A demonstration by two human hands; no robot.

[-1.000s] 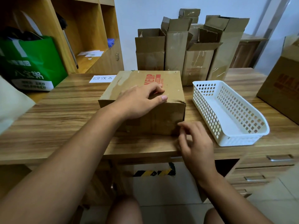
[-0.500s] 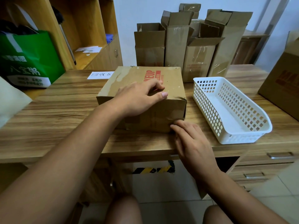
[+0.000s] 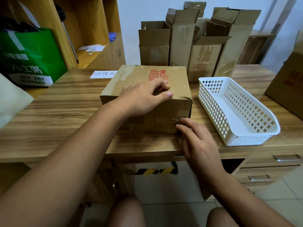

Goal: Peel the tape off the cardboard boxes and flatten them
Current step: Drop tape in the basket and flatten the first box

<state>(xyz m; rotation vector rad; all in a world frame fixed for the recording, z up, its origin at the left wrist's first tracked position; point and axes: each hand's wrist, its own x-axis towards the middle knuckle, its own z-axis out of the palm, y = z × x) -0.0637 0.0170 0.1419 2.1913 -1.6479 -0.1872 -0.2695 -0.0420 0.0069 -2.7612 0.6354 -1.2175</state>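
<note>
— Where does the closed cardboard box (image 3: 147, 89) sit?
— At the middle of the wooden table (image 3: 57, 122), near its front edge, red lettering across the top and clear tape (image 3: 177, 114) wrinkled over the near right corner.

— And the hands?
— The left hand (image 3: 144, 97) lies flat on the lid, fingers spread, pressing rather than gripping. The right hand (image 3: 198, 141) reaches up from the table edge, its fingertips (image 3: 179, 122) pinched at the tape on that corner.

— What surrounds them?
— A white basket (image 3: 255, 136) just right of the box; opened cartons (image 3: 188, 45) upright at the far side; a paper label (image 3: 104, 74) far left; a green bag (image 3: 32, 58) beyond.
</note>
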